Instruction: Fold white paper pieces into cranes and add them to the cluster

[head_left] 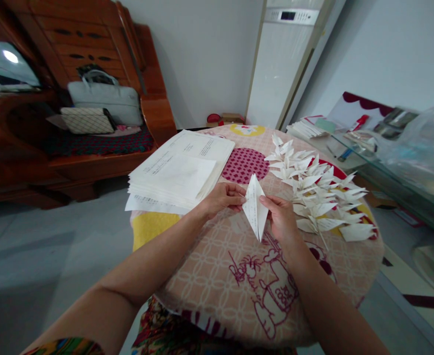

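A diamond-shaped piece of folded paper, white with lines of print, is held upright over the table between both hands. My left hand pinches its left corner between thumb and fingers. On the opposite corner, my right hand grips with the thumb in front, its other fingers mostly hidden. The paper's lower end shows two separate points. To the right stand many folded paper cranes in close rows. Left of my hands lies a thick stack of printed paper sheets.
A patterned cloth covers the round table. Beyond its right edge is a glass-topped stand with a plastic bag and papers. A wooden bench with bags stands at left, a tall white air conditioner behind.
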`<state>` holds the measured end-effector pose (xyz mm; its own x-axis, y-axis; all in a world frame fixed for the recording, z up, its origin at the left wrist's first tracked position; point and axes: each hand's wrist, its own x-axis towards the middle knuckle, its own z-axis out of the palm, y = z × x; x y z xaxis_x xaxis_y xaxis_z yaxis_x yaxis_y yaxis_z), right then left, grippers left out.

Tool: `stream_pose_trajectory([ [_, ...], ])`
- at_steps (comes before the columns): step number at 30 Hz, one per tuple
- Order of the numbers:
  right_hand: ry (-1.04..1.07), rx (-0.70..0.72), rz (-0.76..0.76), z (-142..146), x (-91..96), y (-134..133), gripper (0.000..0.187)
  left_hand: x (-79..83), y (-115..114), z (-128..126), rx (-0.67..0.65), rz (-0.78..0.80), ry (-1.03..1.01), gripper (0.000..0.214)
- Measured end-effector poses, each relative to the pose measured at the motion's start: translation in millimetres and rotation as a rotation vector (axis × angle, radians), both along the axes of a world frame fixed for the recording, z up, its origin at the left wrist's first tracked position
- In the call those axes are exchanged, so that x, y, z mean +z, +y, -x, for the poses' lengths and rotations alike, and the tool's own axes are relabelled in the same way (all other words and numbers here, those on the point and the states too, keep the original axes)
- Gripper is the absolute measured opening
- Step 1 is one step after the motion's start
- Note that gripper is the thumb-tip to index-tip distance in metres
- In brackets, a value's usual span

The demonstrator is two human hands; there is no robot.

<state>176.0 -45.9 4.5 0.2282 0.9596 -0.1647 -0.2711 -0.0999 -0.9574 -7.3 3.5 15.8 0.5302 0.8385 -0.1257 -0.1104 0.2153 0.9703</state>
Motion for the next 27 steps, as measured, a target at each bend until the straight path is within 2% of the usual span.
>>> stream_pose_trajectory([
  [5, -0.008, 0.027, -0.011, 2.2, 3.0, -2.7, 0.024, -0.9, 0.1, -1.2, -0.023, 0.001, 0.009, 0.048],
  [10, -0.193, 0.189, 0.081, -4.5, 1.4, -3.8, 0.025, -4.8, 5.7, 4.9, -0.034, -0.005, 0.102, 0.044],
  [13, -0.449, 0.29, 0.13, -9.7, -2.3, -1.6, 0.02, -10.1, 8.2, 5.8, -0.022, -0.045, 0.237, 0.036],
  [15, -0.724, 0.305, 0.094, -11.1, -3.0, -0.1, 0.014, -12.8, 8.1, 3.9, -0.007, -0.124, 0.371, 0.028],
  [18, -1.156, 0.245, -0.003, -9.2, -0.6, 0.1, 0.011, -12.5, 5.9, 0.2, 0.051, -0.375, 0.608, 0.021],
  [20, -1.298, 0.239, -0.035, -6.4, 1.5, -1.2, 0.02, -10.4, 4.3, -1.1, 0.09, -0.546, 0.717, 0.022],
  [22, -1.316, 0.277, -0.043, -3.6, 2.6, -2.9, 0.021, -8.8, 3.4, -1.6, 0.088, -0.619, 0.763, 0.022],
  [27, -1.196, 0.329, -0.038, 1.8, 1.6, -3.7, 0.016, -13.5, 3.6, -3.5, 0.042, -0.598, 0.73, 0.023],
])
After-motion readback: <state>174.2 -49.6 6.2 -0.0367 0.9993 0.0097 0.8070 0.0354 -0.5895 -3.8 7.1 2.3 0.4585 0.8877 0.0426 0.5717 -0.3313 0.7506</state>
